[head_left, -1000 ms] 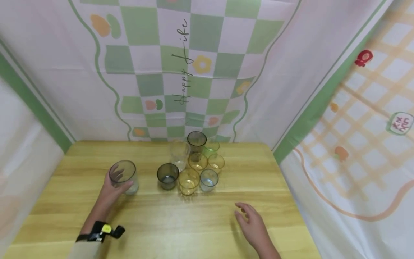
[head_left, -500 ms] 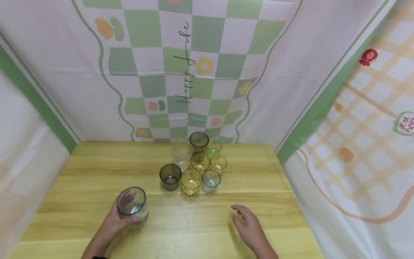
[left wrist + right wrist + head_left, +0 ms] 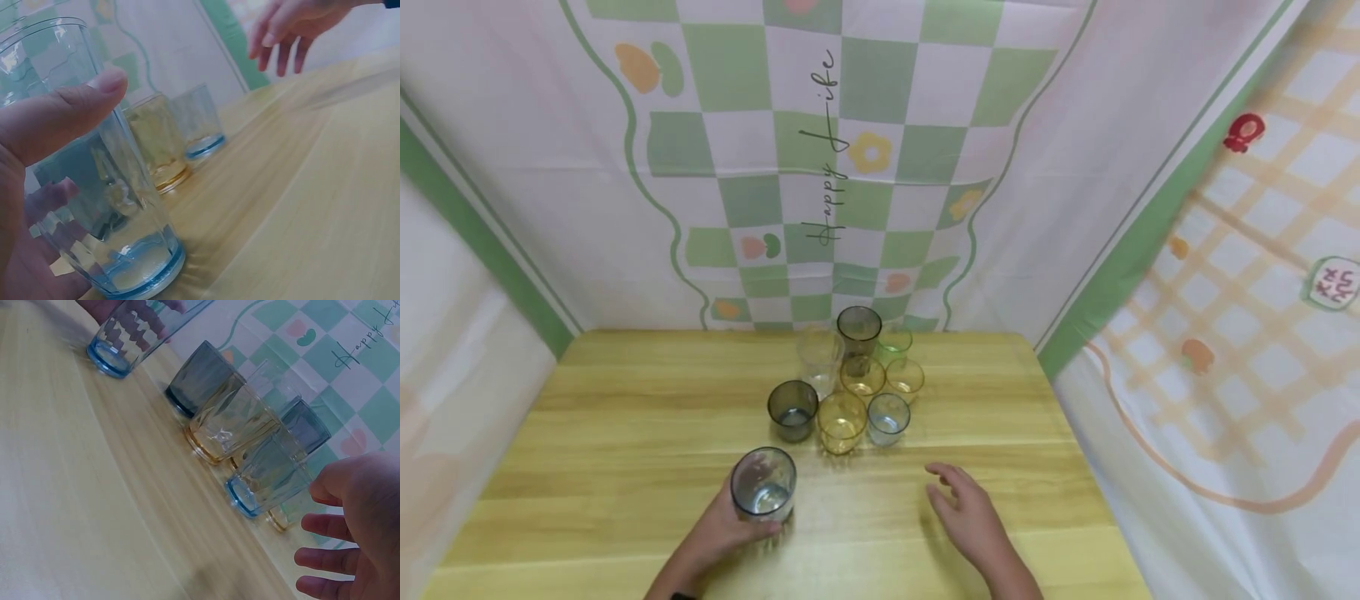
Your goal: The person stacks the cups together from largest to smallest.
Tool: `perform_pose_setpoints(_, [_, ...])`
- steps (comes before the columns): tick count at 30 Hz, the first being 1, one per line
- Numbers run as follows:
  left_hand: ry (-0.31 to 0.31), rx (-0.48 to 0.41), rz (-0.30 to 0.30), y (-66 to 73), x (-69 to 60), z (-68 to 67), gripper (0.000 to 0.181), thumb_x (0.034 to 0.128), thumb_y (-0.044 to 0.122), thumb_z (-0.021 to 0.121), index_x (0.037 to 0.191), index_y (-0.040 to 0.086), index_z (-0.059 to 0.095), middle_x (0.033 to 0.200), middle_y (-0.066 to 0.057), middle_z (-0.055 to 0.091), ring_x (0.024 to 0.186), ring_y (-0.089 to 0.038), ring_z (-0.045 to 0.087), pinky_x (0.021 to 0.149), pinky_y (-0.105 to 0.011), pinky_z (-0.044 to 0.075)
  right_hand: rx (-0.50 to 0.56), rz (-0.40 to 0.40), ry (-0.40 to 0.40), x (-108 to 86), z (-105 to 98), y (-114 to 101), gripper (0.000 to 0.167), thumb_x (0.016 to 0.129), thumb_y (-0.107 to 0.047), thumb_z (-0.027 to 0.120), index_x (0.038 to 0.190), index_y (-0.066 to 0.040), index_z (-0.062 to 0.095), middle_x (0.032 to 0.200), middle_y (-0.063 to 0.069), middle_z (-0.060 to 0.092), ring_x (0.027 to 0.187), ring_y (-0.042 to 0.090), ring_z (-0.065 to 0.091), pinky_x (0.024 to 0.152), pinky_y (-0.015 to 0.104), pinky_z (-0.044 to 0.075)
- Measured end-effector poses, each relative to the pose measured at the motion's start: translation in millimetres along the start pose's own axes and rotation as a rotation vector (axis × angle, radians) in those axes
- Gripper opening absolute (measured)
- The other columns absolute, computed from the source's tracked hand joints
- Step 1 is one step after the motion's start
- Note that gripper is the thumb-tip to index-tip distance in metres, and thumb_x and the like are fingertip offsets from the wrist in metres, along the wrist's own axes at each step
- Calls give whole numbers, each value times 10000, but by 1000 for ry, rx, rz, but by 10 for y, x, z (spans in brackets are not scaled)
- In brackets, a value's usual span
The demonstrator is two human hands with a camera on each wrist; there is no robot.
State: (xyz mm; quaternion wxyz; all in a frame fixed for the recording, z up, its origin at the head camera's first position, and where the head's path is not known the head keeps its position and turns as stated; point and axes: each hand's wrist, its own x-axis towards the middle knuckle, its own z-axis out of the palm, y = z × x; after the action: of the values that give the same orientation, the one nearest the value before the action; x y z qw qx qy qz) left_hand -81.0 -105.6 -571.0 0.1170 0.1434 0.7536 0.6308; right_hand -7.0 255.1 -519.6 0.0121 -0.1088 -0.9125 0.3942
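Note:
In the head view my left hand (image 3: 722,527) grips a tall, bluish see-through glass (image 3: 764,487), thumb on the near side and fingers round the far side. The left wrist view shows the thumb (image 3: 75,109) across this upright glass, with its blue base at or just above the table; which of the two I cannot tell. My right hand (image 3: 968,512) hovers over the table to the right, fingers loosely bent and holding nothing. Nearest the held glass are a short dark grey glass (image 3: 792,417) and an amber glass (image 3: 842,432); a short blue glass (image 3: 888,425) stands beside the amber one.
Behind these, close together, stand a clear tall glass (image 3: 820,367), a tall dark glass (image 3: 859,333), a green-rimmed glass (image 3: 895,342) and two more amber glasses. The wooden table (image 3: 587,467) ends at a hanging patterned cloth (image 3: 880,200).
My left hand has carried the tall glass from the table's left side rightward and nearer to me, to just in front of the group. My right hand has shifted slightly left.

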Motion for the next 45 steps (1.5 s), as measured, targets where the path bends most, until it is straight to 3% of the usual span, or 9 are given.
perform_pose_setpoints(3, [1, 15, 12, -20, 19, 36, 1039, 643, 34, 934, 1503, 5, 351, 1401, -223, 567, 1278, -435, 537, 1078, -264, 412, -15, -22, 2, 55, -19, -34, 343, 994, -189, 646, 1334, -142, 634, 1339, 91, 633, 1210, 368, 591, 955, 547, 544])
perform_pose_setpoints(13, [11, 45, -32, -15, 22, 82, 1032, 643, 65, 943, 1500, 54, 369, 1380, -165, 603, 1275, -383, 561, 1110, -372, 408, -94, -83, 8, 316, -245, -287, 369, 998, -224, 638, 1364, -189, 611, 1408, 75, 594, 1249, 330, 580, 996, 586, 506])
perform_pose_setpoints(22, [2, 48, -32, -17, 34, 83, 1019, 655, 65, 937, 1498, 57, 365, 1384, -171, 598, 1279, -384, 560, 1126, -455, 389, -173, -213, 14, 785, -619, -755, 418, 1032, -283, 573, 1431, -163, 548, 1469, 114, 533, 1298, 358, 541, 1035, 596, 474])
perform_pose_setpoints(28, [3, 61, -43, -29, 33, 94, 1024, 647, 80, 944, 1497, 64, 373, 1382, -162, 604, 1278, -374, 564, 1130, -536, 365, -183, -269, 15, 1067, -740, -1120, 424, 1047, -307, 545, 1451, -178, 531, 1492, 107, 506, 1348, 355, 495, 1073, 584, 445])
perform_pose_setpoints(37, [11, 42, -68, -12, 34, 116, 1027, 632, 74, 949, 1493, 84, 389, 1373, -156, 611, 1270, -374, 569, 1130, -591, 340, -194, -340, -17, 1399, -600, -1584, 453, 1048, -338, 543, 1479, -206, 497, 1557, 63, 447, 1435, 303, 408, 1158, 542, 366])
perform_pose_setpoints(45, [14, 47, -61, 14, 29, 101, 1026, 636, 82, 948, 1495, 95, 387, 1374, -172, 607, 1278, -400, 558, 1134, -651, 309, -231, -370, -75, 1720, -144, -1765, 517, 1049, -383, 539, 1525, -205, 441, 1587, 57, 414, 1457, 274, 381, 1186, 489, 339])
